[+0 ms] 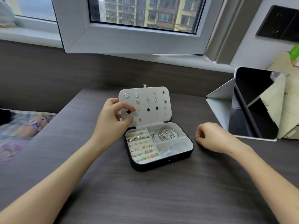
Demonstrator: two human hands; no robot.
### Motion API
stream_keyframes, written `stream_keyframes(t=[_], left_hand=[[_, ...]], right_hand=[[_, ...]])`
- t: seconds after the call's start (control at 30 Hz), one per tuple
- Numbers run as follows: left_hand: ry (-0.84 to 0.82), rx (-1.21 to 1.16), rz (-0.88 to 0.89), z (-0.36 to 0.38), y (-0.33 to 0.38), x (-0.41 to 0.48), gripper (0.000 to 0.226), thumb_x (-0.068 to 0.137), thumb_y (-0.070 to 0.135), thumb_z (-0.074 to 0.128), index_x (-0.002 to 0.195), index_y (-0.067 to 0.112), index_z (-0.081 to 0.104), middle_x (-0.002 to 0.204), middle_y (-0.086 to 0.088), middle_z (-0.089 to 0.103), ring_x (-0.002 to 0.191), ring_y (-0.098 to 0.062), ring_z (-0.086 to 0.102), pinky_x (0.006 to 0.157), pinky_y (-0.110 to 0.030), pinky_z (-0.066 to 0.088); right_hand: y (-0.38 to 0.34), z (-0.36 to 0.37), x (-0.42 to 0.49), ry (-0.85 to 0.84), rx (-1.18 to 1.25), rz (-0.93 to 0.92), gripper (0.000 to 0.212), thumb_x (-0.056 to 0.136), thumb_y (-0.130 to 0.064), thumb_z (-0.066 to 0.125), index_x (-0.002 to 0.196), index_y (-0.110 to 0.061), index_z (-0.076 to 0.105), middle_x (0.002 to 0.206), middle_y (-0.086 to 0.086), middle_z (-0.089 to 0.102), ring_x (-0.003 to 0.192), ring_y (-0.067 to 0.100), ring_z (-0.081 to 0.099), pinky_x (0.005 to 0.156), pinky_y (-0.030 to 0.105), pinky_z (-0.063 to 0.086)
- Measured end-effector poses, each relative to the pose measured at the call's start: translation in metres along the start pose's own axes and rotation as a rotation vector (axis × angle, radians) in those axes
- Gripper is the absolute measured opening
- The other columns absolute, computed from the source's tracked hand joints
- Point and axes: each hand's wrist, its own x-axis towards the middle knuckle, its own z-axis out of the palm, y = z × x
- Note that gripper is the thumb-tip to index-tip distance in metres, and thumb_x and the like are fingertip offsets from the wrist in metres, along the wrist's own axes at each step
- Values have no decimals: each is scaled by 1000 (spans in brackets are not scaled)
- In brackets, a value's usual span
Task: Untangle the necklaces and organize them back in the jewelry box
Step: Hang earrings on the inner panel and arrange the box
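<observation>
A black jewelry box (161, 164) lies open at the middle of the table. Its white earring panel (155, 97) stands upright, studded with earrings. My left hand (113, 117) grips the panel's left edge, thumb and forefinger on either side of a black clover earring (128, 112). Thin silvery chains and clear bags (171, 147) fill the lower right compartment. Silver bangles (165, 135) lie in the compartment above it. Rings and small earrings (140, 147) sit in the left rows. My right hand (212, 138) rests on the table right of the box, fingers loosely curled, holding nothing.
A white folding mirror stand (252, 107) stands at the table's right. The window frame (129, 39) juts out above the wall behind the table. A bed with a patterned cover (24, 126) lies to the left. The table (153, 199) has a grey wood grain.
</observation>
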Motion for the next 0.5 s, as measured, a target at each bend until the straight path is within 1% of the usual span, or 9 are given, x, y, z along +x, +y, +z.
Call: stream_keyframes(t=[0.1, 0.17, 0.2, 0.23, 0.3, 0.33, 0.37, 0.43, 0.5], left_hand=[[-12, -4, 11, 0, 1, 0, 25, 81, 0, 65, 86, 24, 68, 115, 10, 48, 97, -11, 53, 79, -17, 45], [-23, 9, 21, 0, 2, -1, 25, 81, 0, 65, 87, 24, 68, 119, 6, 48, 98, -8, 52, 79, -15, 44], [-25, 17, 25, 0, 2, 0, 25, 81, 1, 66, 87, 24, 68, 120, 5, 48, 98, -8, 53, 79, -15, 44], [-25, 18, 23, -1, 2, 0, 24, 81, 1, 66, 87, 25, 68, 120, 6, 48, 99, -11, 53, 80, -16, 45], [-26, 6, 5, -1, 1, 0, 22, 81, 4, 67, 86, 26, 68, 118, 9, 49, 99, -20, 53, 79, -17, 45], [-26, -7, -5, -2, 1, 0, 21, 81, 5, 68, 86, 25, 69, 117, 10, 49, 100, -24, 52, 78, -16, 44], [-25, -20, -13, -1, 1, 0, 18, 81, 8, 70, 86, 25, 69, 117, 11, 50, 101, -25, 52, 78, -15, 43], [-22, -59, -26, 0, 1, 0, 13, 80, 14, 73, 83, 26, 71, 116, 12, 51, 101, -23, 54, 81, -18, 44], [-20, -139, -63, 0, 1, 0, 8, 79, 19, 75, 81, 26, 72, 116, 10, 53, 102, -24, 56, 89, -32, 48]], right_hand=[[-3, -2, 6, -49, -41, -10, 12, 85, -16, 49, 75, -23, 49, 89, -3, 54, 88, 20, 52, 69, 25, 38], [-2, -4, 9, -76, -29, -30, 9, 83, -15, 49, 83, -23, 48, 92, -2, 54, 88, 19, 51, 70, 26, 38], [-1, -5, 10, -78, -28, -34, 13, 83, -14, 50, 89, -25, 49, 95, -1, 56, 88, 19, 51, 71, 26, 38], [-1, -7, 11, -48, -37, -34, 20, 83, -13, 51, 96, -28, 53, 97, -1, 58, 87, 17, 50, 72, 25, 38], [-5, -15, 10, 125, 39, -51, 28, 83, -10, 53, 104, -25, 65, 88, -6, 60, 81, 13, 52, 71, 22, 39], [-11, -21, 9, 209, 176, -72, 27, 83, -8, 54, 102, -19, 69, 79, -7, 61, 74, 10, 53, 68, 20, 41], [-21, -26, 7, 237, 397, -96, 23, 84, -4, 54, 97, -13, 71, 71, -7, 62, 65, 8, 55, 63, 18, 44], [-50, -33, -2, 115, 933, -157, 18, 87, 2, 54, 94, -4, 70, 65, 3, 66, 55, 9, 59, 56, 18, 49], [-82, -33, -6, -79, 1307, -204, 10, 90, 2, 55, 91, 0, 65, 68, 9, 68, 58, 13, 64, 57, 21, 54]])
